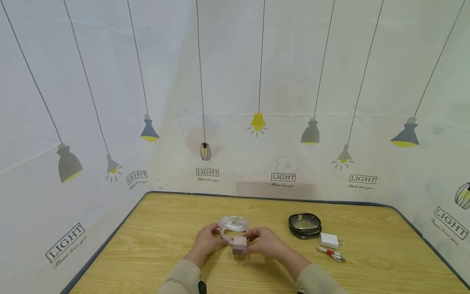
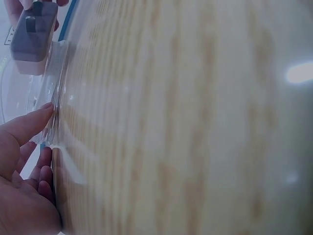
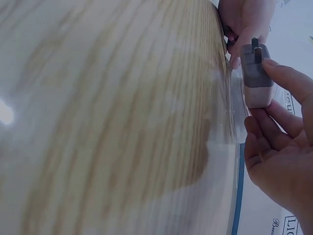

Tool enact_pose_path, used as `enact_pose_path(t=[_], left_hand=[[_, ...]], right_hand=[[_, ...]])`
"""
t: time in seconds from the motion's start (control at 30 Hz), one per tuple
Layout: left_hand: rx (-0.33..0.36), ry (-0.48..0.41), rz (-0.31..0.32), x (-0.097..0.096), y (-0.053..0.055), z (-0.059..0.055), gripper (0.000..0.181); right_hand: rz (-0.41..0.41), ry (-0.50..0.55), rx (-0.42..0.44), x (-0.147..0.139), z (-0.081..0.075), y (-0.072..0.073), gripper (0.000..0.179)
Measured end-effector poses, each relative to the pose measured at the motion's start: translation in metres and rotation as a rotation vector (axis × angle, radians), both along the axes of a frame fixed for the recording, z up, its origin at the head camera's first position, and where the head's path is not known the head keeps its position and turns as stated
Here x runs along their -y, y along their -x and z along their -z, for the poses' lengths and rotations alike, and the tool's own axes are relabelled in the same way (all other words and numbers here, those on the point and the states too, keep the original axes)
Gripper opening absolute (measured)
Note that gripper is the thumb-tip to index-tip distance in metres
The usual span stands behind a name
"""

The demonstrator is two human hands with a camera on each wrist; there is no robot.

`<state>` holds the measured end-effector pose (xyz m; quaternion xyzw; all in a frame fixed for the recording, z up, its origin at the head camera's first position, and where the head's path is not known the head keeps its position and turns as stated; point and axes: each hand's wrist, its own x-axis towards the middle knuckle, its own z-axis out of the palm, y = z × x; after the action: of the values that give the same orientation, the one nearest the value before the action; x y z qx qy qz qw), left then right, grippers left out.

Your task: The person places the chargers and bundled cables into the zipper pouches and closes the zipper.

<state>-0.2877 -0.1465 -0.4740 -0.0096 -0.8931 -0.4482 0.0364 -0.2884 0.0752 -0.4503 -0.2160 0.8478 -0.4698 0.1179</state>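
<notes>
My right hand (image 1: 265,242) pinches a pink wall charger (image 1: 240,241) with a grey-mauve prong face. In the right wrist view its two metal prongs (image 3: 257,55) show, the thumb against one side and fingers beneath. The charger is held just in front of a round clear plastic case (image 1: 233,223), whose clear upper part stands raised at the back. With thumb and fingers, my left hand (image 1: 207,241) grips the left side of this case. From the left wrist, the thumb lies on the case's clear wall (image 2: 55,78). Part of the case's inside is hidden behind the charger.
To the right on the wooden table (image 1: 165,228) lies a round black-edged case (image 1: 304,226) with a clear top. Beside it are a white wall charger (image 1: 329,240) and a white cable (image 1: 331,253) with a red part. A lamp-printed sheet (image 1: 235,155) surrounds the table.
</notes>
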Motion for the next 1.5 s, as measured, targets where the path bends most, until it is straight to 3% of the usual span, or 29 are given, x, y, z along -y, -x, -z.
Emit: enact_pose_path(t=[0.23,0.43,0.93,1.23,1.5], left_hand=[[0.03,-0.017,-0.007,0.0,-0.001,-0.001,0.056],[-0.007,-0.022,0.011,0.001,0.0,0.0,0.052],[0.023,-0.033,0.01,0.0,-0.003,-0.003,0.057],[0.007,0.023,0.03,0.0,-0.004,-0.004,0.047],[0.016,0.02,0.03,0.001,-0.005,-0.001,0.045]], right_hand=[[-0.003,0.001,-0.018,0.009,-0.001,-0.001,0.042],[0.037,0.058,-0.011,0.015,-0.002,-0.002,0.042],[0.233,0.214,-0.015,0.025,0.004,-0.001,0.051],[0.368,0.23,-0.079,0.033,0.006,0.001,0.046],[0.456,0.203,-0.097,0.035,0.01,0.005,0.042]])
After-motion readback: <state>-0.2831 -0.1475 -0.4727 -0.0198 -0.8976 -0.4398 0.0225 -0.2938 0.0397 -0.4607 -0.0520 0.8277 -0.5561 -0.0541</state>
